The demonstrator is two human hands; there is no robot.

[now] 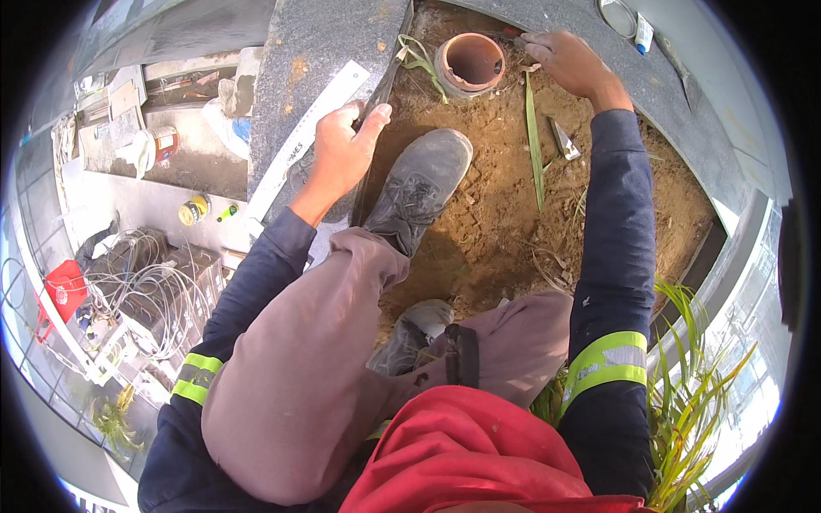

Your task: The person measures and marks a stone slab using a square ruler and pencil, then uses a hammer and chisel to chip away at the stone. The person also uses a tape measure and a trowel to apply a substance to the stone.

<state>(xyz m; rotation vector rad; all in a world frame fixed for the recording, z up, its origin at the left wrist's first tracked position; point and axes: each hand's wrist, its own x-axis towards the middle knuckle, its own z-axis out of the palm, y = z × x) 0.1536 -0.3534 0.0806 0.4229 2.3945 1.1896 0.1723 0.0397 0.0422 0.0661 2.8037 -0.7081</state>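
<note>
My left hand (339,152) rests at the edge of a grey stone slab (329,34), beside a long white straightedge (304,141). Its thumb stands apart from the curled fingers, and no held thing shows. At the far side my right hand (570,65) reaches to the edge of another grey slab (560,19). Those fingers are closed together; what they hold, if anything, cannot be made out. Just left of them an orange-brown pipe end (471,65) stands up from the bare soil (487,188). A long green leaf (534,141) lies below the right hand.
A small pointed metal piece (564,140) lies on the soil. My grey shoe (423,179) stands close to the left slab. Tangled cables (158,295), a bucket (156,147) and a yellow tin (194,210) are at left. Leafy plants (697,393) grow at lower right.
</note>
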